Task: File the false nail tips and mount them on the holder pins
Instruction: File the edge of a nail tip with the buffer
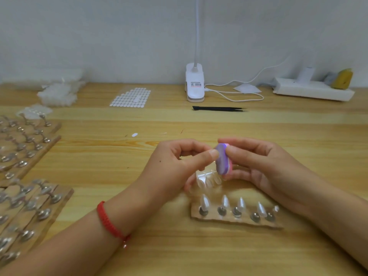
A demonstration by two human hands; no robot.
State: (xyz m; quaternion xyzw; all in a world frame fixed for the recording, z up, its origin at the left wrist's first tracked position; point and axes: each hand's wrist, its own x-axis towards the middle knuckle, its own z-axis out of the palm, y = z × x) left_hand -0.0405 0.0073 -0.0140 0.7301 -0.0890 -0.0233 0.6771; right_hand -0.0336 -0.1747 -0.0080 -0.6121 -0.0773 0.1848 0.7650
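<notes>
Right fingers (236, 152) around purple file block (222, 158)

The block (223, 159) in the right grip (258, 164) is purple on its broad face, with a pink layer along its edge. At the left grip's (179, 164) lower fingers, the strip of nail tips (209, 180) is clear and glossy. Nearer than both grips, the holder (235, 221) is cardboard brown, its pins (222, 211) dull silver, the mounted tips (225, 201) translucent white. A red braided bracelet (110, 223) rings the wrist behind the left grip. The table (119, 156) is yellow-tan wood with darker grain streaks. Beyond the right grip lie black tweezers (219, 108) and a white lamp (194, 84); beyond the left grip, a sheet of white oval stickers (130, 97) in rows.
</notes>
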